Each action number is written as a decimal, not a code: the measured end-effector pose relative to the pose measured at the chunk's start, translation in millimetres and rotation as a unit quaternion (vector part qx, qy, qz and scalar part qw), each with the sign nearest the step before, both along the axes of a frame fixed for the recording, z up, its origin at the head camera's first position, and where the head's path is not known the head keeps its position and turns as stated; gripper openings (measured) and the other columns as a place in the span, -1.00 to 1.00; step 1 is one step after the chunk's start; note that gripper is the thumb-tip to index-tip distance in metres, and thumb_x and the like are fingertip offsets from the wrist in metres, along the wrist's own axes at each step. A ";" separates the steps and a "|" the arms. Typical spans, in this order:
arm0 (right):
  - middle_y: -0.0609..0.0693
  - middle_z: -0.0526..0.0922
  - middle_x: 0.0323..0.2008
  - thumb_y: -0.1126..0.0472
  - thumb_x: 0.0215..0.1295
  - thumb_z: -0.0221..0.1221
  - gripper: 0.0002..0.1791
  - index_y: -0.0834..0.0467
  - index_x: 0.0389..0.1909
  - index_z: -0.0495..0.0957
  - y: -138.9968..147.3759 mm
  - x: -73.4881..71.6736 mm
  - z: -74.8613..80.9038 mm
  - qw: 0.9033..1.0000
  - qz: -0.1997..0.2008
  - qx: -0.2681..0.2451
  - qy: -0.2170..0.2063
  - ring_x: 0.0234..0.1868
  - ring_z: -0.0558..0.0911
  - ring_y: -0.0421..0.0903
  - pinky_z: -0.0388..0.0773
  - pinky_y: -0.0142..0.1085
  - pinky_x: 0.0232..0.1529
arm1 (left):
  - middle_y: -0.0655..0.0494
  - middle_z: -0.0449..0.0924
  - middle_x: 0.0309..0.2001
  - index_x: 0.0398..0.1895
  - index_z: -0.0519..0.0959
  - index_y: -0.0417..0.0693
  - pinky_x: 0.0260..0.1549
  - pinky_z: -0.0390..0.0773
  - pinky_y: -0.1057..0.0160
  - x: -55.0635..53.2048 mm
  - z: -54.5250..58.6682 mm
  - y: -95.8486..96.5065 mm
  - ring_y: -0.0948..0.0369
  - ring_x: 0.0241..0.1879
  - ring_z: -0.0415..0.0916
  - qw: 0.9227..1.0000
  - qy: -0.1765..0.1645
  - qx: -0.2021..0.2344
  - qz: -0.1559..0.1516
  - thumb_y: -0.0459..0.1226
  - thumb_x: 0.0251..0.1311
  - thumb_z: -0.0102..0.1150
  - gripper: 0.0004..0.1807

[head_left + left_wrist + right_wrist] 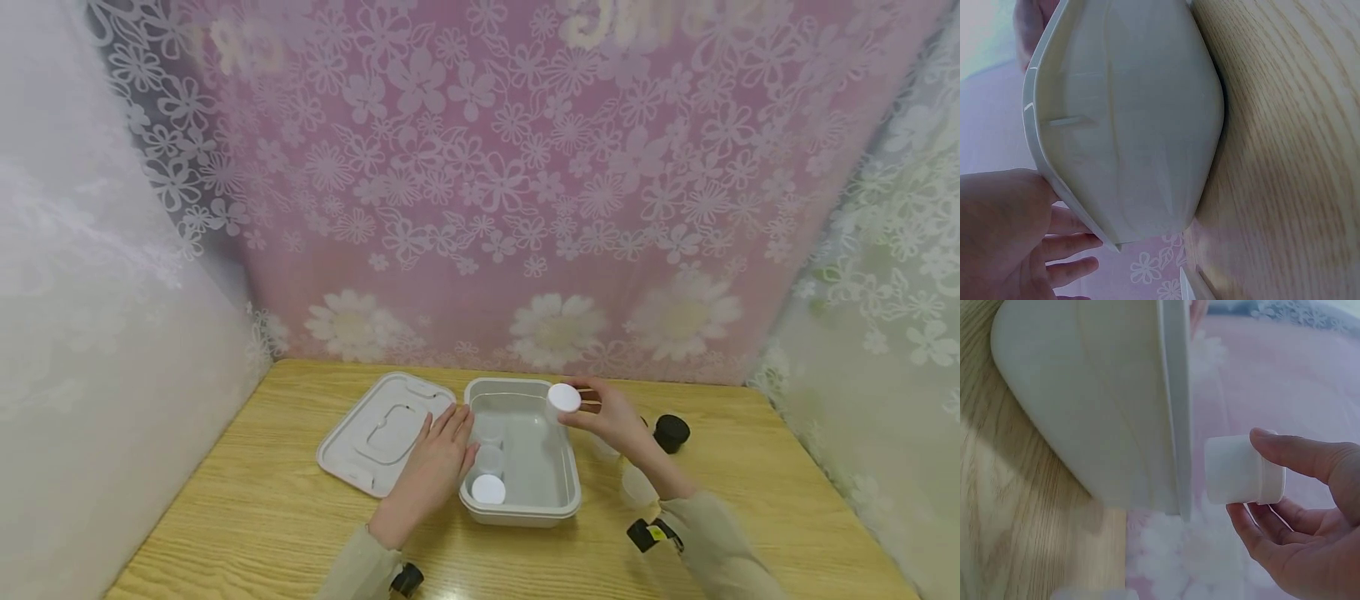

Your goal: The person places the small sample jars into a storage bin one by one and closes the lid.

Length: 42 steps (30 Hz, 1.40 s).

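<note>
Head view: right hand (618,423), right of centre, pinches a small round white plastic jar with white lid (564,399) at the upper right rim of a pale grey rectangular plastic tub (536,467), lower centre. Left hand (433,462), fingers nearly straight, touches the tub's left rim. Left wrist view: fingers extended, slightly apart, lower left. Right wrist view: thumb and fingers on opposite sides of the jar, right of centre, jar apart from the tub.
</note>
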State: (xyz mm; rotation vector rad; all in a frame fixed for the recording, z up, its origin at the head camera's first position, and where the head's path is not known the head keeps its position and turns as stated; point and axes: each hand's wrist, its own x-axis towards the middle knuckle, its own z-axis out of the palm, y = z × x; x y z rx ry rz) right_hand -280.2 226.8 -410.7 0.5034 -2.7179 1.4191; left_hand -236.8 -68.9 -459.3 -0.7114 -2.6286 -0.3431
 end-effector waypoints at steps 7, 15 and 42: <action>0.33 0.53 0.18 0.24 0.23 0.43 -0.35 0.37 0.28 0.44 -21.7 -16.0 -0.9 1.000 0.018 0.022 0.010 0.14 0.60 0.30 0.60 0.08 0.13 | -0.18 0.44 0.37 0.38 0.45 -0.29 0.35 0.28 -0.26 -0.6 -1.1 -0.1 -0.12 0.42 0.31 1.000 -0.001 -0.003 0.002 -0.13 0.51 0.05 -0.47; 0.32 0.56 0.17 0.29 0.23 0.41 -0.38 0.37 0.28 0.46 -42.5 -31.7 3.5 0.998 0.039 0.037 -0.021 0.16 0.59 0.32 0.63 0.08 0.06 | -0.16 0.44 0.37 0.37 0.46 -0.29 0.36 0.27 -0.26 -0.2 0.6 -0.2 -0.11 0.43 0.30 1.000 -0.003 -0.002 0.006 -0.12 0.51 0.05 -0.47; 0.14 0.72 -0.13 0.32 -0.04 0.54 -0.52 0.30 -0.06 0.62 -86.0 -62.2 4.0 0.979 0.028 0.201 -0.030 -0.18 0.65 -0.01 0.62 -0.15 -0.12 | -0.15 0.44 0.38 0.37 0.46 -0.28 0.36 0.29 -0.24 -0.6 0.3 1.0 -0.10 0.43 0.30 1.000 -0.003 -0.010 0.009 -0.10 0.51 0.06 -0.46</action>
